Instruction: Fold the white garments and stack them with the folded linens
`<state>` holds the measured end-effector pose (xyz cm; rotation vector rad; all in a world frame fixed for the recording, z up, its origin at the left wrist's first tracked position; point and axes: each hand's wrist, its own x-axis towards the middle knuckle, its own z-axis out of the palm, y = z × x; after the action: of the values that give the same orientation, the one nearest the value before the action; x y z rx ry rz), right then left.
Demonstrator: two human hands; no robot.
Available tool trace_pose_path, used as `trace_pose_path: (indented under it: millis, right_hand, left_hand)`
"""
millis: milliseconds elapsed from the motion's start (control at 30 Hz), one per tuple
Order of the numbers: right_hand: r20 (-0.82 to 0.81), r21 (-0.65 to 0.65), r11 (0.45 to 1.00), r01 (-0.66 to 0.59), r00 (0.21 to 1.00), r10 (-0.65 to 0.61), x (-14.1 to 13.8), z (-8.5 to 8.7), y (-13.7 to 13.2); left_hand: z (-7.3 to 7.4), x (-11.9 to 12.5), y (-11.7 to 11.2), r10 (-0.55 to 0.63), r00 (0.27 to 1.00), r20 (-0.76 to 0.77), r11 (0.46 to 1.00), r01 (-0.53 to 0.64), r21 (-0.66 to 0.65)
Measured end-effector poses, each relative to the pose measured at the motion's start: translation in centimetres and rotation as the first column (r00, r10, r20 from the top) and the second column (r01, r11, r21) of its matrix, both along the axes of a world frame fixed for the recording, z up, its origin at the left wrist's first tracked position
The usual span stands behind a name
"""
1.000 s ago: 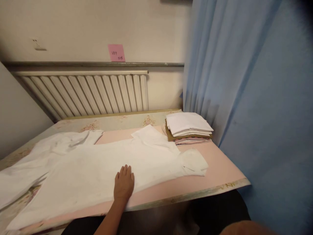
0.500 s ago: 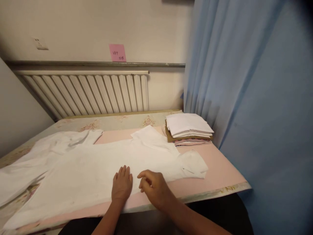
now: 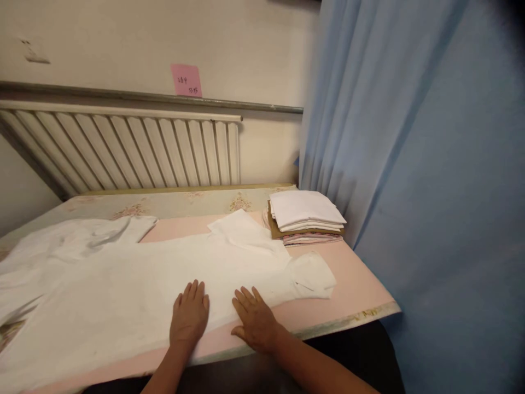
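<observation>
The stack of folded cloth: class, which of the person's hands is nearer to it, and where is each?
Right. The right hand is on the near side of the stack of folded cloth, to its left; the left hand is farther left.

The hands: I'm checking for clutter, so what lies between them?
The head view shows only the white garment and pink covering between the left hand and right hand.

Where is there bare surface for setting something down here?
Right of the spread white garment, in front of the folded stack and beside the blue curtain, the pink sheet lies bare. The floral cover shows another strip below the radiator. Crowded: far left, under rumpled white fabric; near middle, around the left hand and right hand.
</observation>
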<state>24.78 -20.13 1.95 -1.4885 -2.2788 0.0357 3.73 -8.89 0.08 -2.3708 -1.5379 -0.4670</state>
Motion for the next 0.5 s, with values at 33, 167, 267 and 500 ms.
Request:
trace_pose_path:
  millis: [33,167,267,500]
  right_hand:
    - [0.001,-0.001,1.0,0.015,1.0,-0.015,0.5,-0.1,-0.1]
    - [0.021,-0.014,0.994,0.104,0.994,-0.104,3.1,-0.8,-0.3]
    - [0.043,-0.022,0.984,0.177,0.983,-0.176,5.3,-1.5,-0.5]
    - [0.039,0.006,0.968,0.249,0.968,-0.249,8.8,-1.7,-1.8]
  left_hand:
    - [-0.1,0.0,0.0,0.004,1.0,-0.001,1.0,-0.004,0.002]
    - [-0.3,0.0,0.2,0.019,1.0,0.0,1.0,-0.019,-0.006]
    - [-0.3,0.0,0.3,0.017,1.0,0.007,1.0,-0.017,-0.017]
    - [-0.2,0.0,0.1,-0.006,1.0,0.028,1.0,0.007,-0.029]
